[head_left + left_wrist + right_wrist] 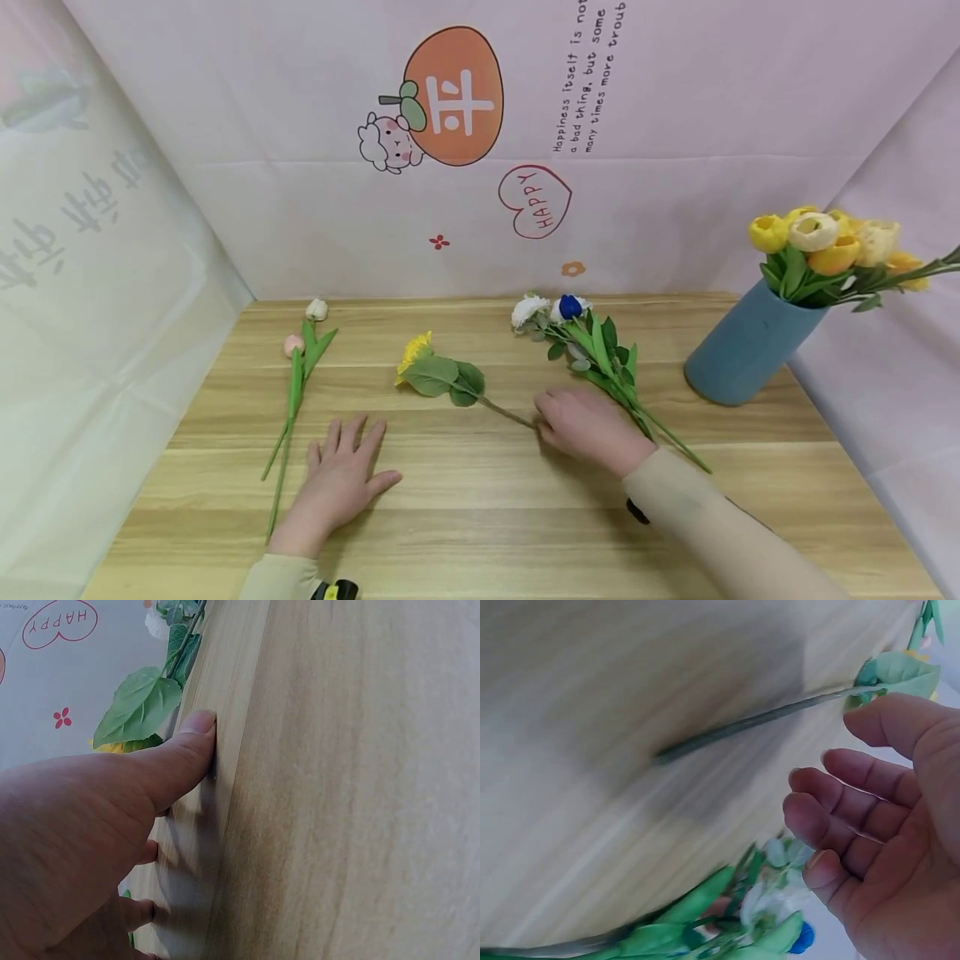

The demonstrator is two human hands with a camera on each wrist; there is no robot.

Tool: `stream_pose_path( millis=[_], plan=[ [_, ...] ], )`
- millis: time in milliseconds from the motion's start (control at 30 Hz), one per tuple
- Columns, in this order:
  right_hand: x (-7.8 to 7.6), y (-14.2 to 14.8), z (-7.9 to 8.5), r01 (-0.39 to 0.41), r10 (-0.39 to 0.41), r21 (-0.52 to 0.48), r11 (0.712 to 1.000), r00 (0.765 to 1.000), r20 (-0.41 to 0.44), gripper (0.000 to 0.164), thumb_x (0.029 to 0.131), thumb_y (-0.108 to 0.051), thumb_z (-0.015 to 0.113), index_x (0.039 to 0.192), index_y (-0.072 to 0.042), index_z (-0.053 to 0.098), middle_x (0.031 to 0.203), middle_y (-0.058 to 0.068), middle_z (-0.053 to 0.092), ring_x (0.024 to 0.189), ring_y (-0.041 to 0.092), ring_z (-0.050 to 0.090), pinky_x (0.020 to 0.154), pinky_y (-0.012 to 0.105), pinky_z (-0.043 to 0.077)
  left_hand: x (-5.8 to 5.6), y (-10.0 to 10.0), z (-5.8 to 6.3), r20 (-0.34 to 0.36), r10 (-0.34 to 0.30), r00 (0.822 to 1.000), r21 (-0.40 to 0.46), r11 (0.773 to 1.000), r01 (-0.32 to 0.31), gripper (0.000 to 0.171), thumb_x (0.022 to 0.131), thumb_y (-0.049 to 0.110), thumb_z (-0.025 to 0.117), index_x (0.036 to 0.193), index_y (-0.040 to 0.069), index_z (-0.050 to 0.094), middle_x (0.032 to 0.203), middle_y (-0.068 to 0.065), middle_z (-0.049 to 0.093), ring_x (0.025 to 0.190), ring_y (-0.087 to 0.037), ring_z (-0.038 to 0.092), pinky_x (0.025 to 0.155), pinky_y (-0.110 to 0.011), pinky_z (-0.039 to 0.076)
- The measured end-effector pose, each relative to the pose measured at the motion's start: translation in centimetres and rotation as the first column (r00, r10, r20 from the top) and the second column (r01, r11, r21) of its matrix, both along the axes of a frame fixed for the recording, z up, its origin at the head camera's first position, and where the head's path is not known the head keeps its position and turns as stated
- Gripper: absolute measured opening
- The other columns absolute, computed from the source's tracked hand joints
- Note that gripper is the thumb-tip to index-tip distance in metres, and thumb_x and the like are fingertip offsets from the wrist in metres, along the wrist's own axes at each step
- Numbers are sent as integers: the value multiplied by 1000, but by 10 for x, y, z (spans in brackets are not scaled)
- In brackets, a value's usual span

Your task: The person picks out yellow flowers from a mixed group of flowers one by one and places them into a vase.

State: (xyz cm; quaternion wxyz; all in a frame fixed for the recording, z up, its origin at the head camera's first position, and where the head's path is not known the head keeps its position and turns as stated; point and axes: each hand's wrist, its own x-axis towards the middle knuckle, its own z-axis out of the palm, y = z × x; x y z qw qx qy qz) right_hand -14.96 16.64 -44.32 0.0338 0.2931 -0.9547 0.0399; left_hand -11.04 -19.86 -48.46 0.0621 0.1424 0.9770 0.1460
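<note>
A yellow flower (414, 357) with broad green leaves lies in the middle of the wooden table (465, 508), its stem pointing right. Over the stem's end is my right hand (588, 427). The right wrist view shows its loosely bent fingers (810, 817) and thumb apart, with the stem (757, 720) lying on the wood beyond them, not gripped. My left hand (341, 479) rests on the table with fingers spread and holds nothing. Just left of it lie a pink tulip (293, 345) and a white tulip (317, 310), stems crossing.
A blue vase (753, 342) leans in the view at the right, holding several yellow, orange and cream tulips (832, 242). Behind my right hand lies a bunch of white flowers (529, 312) with a blue tulip (571, 307). A printed cloth (330, 225) hangs along the back edge.
</note>
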Motion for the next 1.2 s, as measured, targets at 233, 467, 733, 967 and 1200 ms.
stream_pose_path(
  millis=[233, 467, 733, 967, 1200],
  plan=[
    [-8, -29, 15, 24, -29, 52, 998, 995, 91, 19, 86, -16, 67, 76, -16, 51, 65, -5, 49, 55, 13, 48, 48, 32, 45, 0, 0, 0, -3, 1, 1000, 1, 1000, -1, 77, 89, 55, 61, 150, 15, 34, 154, -21, 23, 137, -54, 11, 98, -80, 14],
    [-17, -52, 8, 39, -48, 60, 997, 986, 161, 13, 89, -17, 66, 82, -13, 56, 71, -1, 57, 61, 16, 56, 55, 33, 52, 1, 0, 2, 4, 0, 1000, 4, 1000, 0, 78, 89, 55, 61, 149, 14, 34, 153, -22, 22, 136, -54, 10, 98, -80, 14],
    [-26, -70, -2, 77, -91, 87, 993, 982, 168, 11, 96, -18, 59, 92, -8, 64, 86, 7, 67, 74, 23, 65, 63, 39, 56, 0, 1, 4, -4, -3, 1000, -5, 1000, 3, 77, 89, 55, 61, 149, 14, 35, 153, -22, 23, 136, -54, 12, 97, -80, 15],
    [-30, -79, -13, 71, -88, 130, 989, 987, 134, 11, 98, -5, 53, 98, -7, 64, 90, 9, 68, 76, 24, 65, 64, 39, 58, 0, 0, 3, -5, -5, 1000, 1, 1000, 5, 77, 89, 55, 61, 149, 14, 35, 153, -22, 23, 136, -54, 11, 97, -80, 15],
    [-29, -80, -14, 97, -112, 127, 987, 987, 117, 11, 96, -2, 54, 100, -5, 65, 91, 11, 68, 77, 26, 65, 66, 39, 58, 0, 0, 1, -9, -4, 1000, 1, 1000, 4, 77, 89, 55, 60, 149, 15, 35, 153, -22, 23, 136, -54, 11, 97, -81, 15]
  ],
)
